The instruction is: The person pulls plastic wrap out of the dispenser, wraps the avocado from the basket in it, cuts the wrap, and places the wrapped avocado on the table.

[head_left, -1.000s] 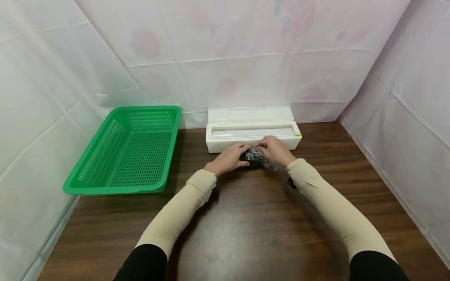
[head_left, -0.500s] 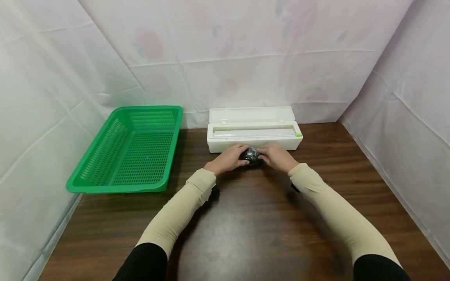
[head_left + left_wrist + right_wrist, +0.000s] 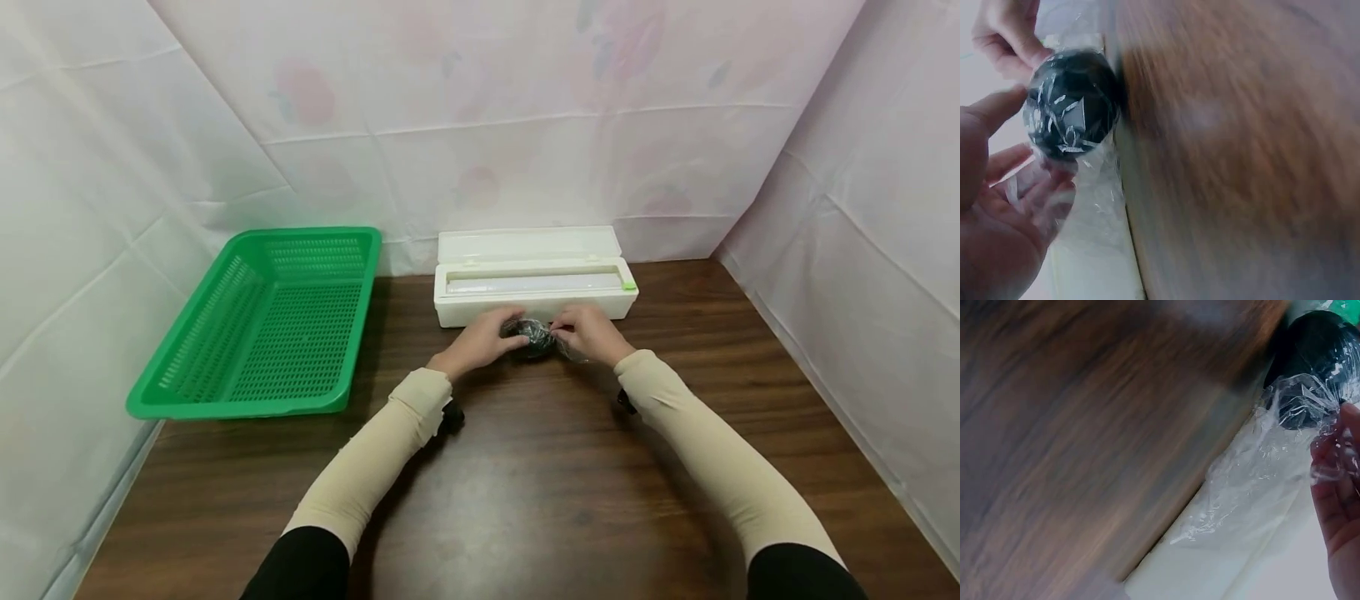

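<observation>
A dark, rounded object (image 3: 536, 338), its kind not clear, sits wrapped in clear cling film just in front of a long white box. My left hand (image 3: 480, 340) holds it from the left, with thumb and fingers spread round its side. In the left wrist view, film also covers the fingertips of that hand. From the right, my right hand (image 3: 591, 335) pinches gathered cling film (image 3: 1310, 403) against the object's side. A loose tail of that film hangs below the pinch in the right wrist view.
The white cling film box (image 3: 476, 312) stands by the back wall, its lid (image 3: 528, 243) raised and a pale roll (image 3: 532, 283) inside. At left is a green plastic basket (image 3: 348, 333). White patterned sheets (image 3: 480, 133) enclose the brown wooden table (image 3: 510, 483).
My right hand drew film out to the right, moved in against the wrapped object, and now pinches film at its right side again. The left hand stays at the object, its fingers slightly shifted.
</observation>
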The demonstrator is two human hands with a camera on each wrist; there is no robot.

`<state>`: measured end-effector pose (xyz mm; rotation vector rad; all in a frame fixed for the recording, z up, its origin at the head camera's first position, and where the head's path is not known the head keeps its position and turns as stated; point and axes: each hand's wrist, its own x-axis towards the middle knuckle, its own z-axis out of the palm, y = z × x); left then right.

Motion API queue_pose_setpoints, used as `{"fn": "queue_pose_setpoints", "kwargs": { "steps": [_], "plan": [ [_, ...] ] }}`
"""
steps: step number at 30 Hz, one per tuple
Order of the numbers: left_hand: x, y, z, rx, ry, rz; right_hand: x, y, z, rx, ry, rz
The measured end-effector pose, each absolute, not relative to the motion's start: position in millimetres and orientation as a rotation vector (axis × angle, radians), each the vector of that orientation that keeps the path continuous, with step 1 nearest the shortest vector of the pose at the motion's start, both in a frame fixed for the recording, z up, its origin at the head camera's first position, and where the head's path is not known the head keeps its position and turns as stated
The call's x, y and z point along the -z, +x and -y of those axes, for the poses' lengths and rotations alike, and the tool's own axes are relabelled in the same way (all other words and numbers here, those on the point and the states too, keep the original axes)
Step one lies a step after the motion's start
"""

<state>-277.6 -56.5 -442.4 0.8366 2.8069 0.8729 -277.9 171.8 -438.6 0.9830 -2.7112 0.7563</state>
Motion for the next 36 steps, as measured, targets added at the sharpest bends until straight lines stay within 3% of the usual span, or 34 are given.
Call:
{"fn": "queue_pose_setpoints", "kwargs": {
  "steps": [16, 27, 36],
  "plan": [
    [446, -282, 69, -0.968, 0.872, -3.03, 434, -280, -169, -0.71, 1.083, 2.66],
    [447, -281, 70, -1.138, 0.842, -2.84, 432, -280, -166, -0.872, 1.067, 2.704],
    [439, -278, 65, -1.02, 0.851, -2.777, 430, -276, -155, -0.841, 1.037, 2.774]
  ]
}}
